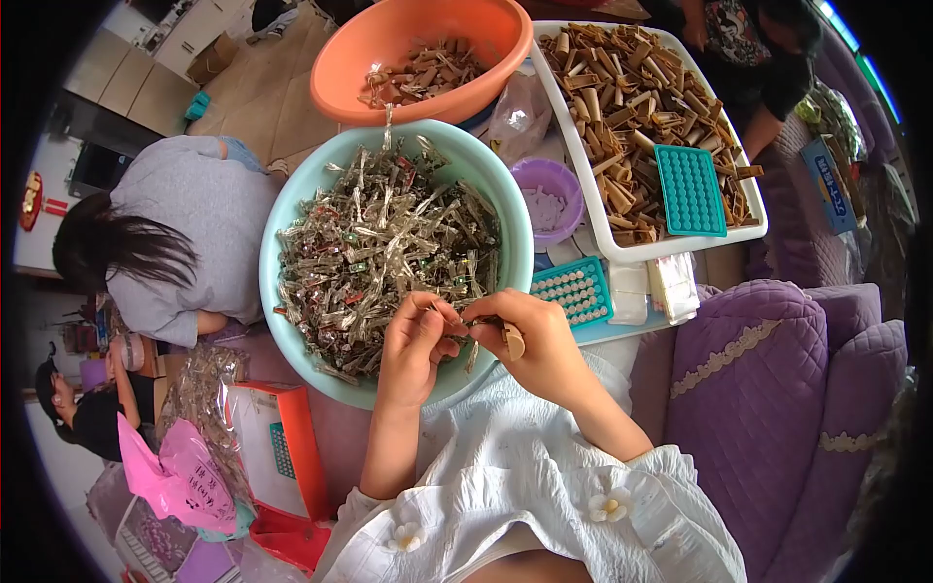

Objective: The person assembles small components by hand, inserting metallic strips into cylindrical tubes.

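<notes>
Both my hands meet above the near rim of the pale green basin (525, 257). The basin is heaped with clear, twisted-end wrapped pieces (389, 243). My left hand (413, 345) is closed in a pinch at the fingertips; what it grips is too small to make out. Against the palm of my right hand (539, 340), its curled fingers hold a tan-brown curled piece (512, 341). The right thumb and forefinger come close to the left fingertips. A clear twisted strip (472, 357) hangs just below them.
Beyond stand an orange basin (335, 73) and a white tray (588, 199) of brown curled pieces, with an empty teal mould (690, 189) on top. A purple bowl (573, 209) and a filled teal mould (595, 311) lie to the right, near a purple sofa (748, 389). Other people sit nearby.
</notes>
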